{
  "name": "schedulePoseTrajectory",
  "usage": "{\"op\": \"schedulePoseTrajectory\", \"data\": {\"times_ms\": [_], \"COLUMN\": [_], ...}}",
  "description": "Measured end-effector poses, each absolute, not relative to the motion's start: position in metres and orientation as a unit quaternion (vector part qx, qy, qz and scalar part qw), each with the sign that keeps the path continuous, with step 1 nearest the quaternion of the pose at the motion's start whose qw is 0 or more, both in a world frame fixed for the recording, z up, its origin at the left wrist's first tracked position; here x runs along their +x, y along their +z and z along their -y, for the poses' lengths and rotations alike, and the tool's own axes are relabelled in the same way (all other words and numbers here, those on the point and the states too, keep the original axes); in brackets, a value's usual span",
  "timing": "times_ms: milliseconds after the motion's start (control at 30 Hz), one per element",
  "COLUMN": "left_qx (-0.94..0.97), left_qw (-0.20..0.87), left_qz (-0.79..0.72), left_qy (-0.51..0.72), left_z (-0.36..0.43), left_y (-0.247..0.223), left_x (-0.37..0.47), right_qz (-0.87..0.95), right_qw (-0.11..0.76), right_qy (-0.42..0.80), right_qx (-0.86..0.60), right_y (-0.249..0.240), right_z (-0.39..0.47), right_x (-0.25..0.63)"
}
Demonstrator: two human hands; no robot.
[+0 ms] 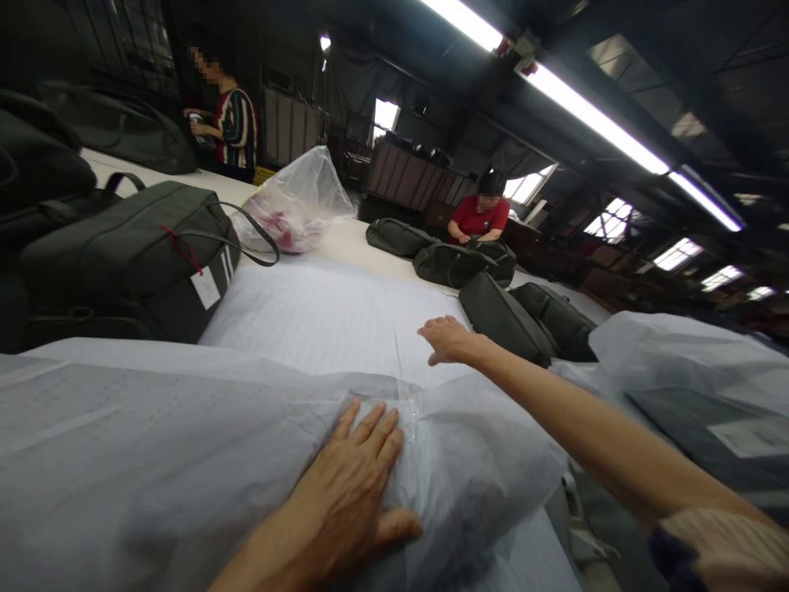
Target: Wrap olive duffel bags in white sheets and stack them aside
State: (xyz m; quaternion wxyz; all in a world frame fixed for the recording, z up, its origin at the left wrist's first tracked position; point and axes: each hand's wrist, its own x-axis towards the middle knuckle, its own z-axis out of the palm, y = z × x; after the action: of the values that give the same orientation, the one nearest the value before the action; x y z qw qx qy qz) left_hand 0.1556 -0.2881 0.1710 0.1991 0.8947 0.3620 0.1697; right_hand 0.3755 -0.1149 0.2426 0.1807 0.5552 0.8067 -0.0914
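Observation:
My left hand (351,469) lies flat with spread fingers on a translucent plastic wrapping (203,460), which covers a bulky item along the near edge of the table. What is inside is only dimly visible. A clear strip or crease (410,419) runs down the plastic just right of my left fingertips. Stretched forward beyond the wrapping, my right hand (447,339) is over the white sheet (333,312), fingers apart and holding nothing. Whether it touches the sheet I cannot tell.
A dark bag (123,255) with a white tag (205,286) stands left. Further off lies a clear plastic bag (302,201) with red contents. Several dark bags (505,316) line the right, near plastic-wrapped items (696,370). Two people (237,123) (481,215) stand beyond.

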Motion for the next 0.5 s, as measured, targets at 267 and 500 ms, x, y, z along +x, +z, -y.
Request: {"op": "schedulePoseTrajectory", "data": {"times_ms": [267,500], "left_qx": [0.898,0.901], "left_qw": [0.193,0.176], "left_qz": [-0.362,-0.354], "left_qy": [0.163,0.179], "left_z": [0.287,0.288], "left_y": [0.177,0.176], "left_x": [0.154,0.154], "right_qz": [-0.857,-0.775], "right_qw": [0.071,0.063], "right_qy": [-0.228,-0.177], "right_qx": [0.457,0.604], "right_y": [0.239,0.209], "right_z": [0.212,0.209], "right_x": [0.357,0.395]}}
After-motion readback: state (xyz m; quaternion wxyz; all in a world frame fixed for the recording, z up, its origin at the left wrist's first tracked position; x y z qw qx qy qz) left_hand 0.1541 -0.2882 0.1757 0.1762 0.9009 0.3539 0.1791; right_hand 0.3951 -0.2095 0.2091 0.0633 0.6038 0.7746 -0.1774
